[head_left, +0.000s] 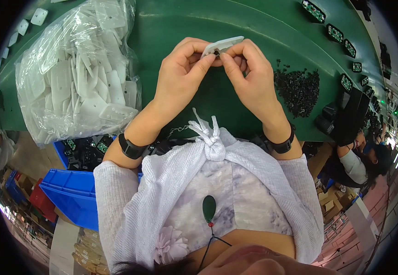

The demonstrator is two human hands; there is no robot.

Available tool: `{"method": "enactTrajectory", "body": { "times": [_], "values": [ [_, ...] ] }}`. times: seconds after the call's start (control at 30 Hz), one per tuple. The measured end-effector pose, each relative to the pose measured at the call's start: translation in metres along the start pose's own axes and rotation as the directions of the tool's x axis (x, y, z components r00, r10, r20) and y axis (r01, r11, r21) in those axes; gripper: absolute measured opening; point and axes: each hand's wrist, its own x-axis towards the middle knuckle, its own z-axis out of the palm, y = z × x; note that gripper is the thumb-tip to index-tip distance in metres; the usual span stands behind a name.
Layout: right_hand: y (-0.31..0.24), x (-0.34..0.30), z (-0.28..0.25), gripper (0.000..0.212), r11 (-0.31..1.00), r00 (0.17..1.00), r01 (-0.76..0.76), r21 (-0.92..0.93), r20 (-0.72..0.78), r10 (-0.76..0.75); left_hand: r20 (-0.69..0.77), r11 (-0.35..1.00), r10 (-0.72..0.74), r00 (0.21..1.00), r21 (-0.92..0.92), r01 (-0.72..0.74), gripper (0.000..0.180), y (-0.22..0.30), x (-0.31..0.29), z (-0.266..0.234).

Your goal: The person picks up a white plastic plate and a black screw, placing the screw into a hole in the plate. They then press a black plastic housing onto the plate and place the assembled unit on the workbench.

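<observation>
Both of my hands meet over the far middle of the green table, holding one white plastic plate (228,42) tilted between them. My left hand (180,68) pinches its left end. My right hand (250,68) grips its right end, thumb close to the left thumb. A tiny black part (217,52) shows at the plate's near edge between the thumb tips; its exact shape is too small to tell. Right of my right hand lies a heap of small black parts (300,89). Left of my left hand sits a clear plastic bag (77,78) full of similar white plates.
Green circuit boards in black housings (313,11) line the table's (171,23) right side. Several white plates (38,16) lie at the far left. Blue bins (70,192) stand below the table's left edge, one holding boards. Another person (355,165) sits at the right.
</observation>
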Motion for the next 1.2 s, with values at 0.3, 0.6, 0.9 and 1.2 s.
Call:
{"method": "enactTrajectory", "body": {
  "times": [0.3, 0.6, 0.9, 1.2],
  "values": [
    [0.008, -0.005, 0.016, 0.012, 0.966, 0.937, 0.243, -0.093, -0.234, -0.258, 0.037, 0.992, 0.098, 0.994, 0.079, -0.101, 0.009, 0.004, -0.001, 0.001],
    [0.014, -0.004, 0.016, 0.012, 0.932, 0.915, 0.295, -0.213, -0.219, -0.339, 0.012, 0.996, 0.076, 0.997, 0.039, -0.077, 0.009, -0.001, 0.000, 0.005],
    [0.004, -0.015, 0.015, 0.021, 0.993, 0.981, 0.013, 0.119, -0.196, 0.011, 0.029, 0.986, 0.111, 0.993, 0.122, -0.114, 0.011, 0.004, -0.003, -0.003],
    [0.011, -0.007, -0.012, 0.026, 0.960, 0.997, -0.076, 0.270, 0.041, 0.067, 0.095, 0.996, -0.070, 0.993, 0.062, 0.064, 0.012, 0.007, -0.003, 0.000]
  ]
}}
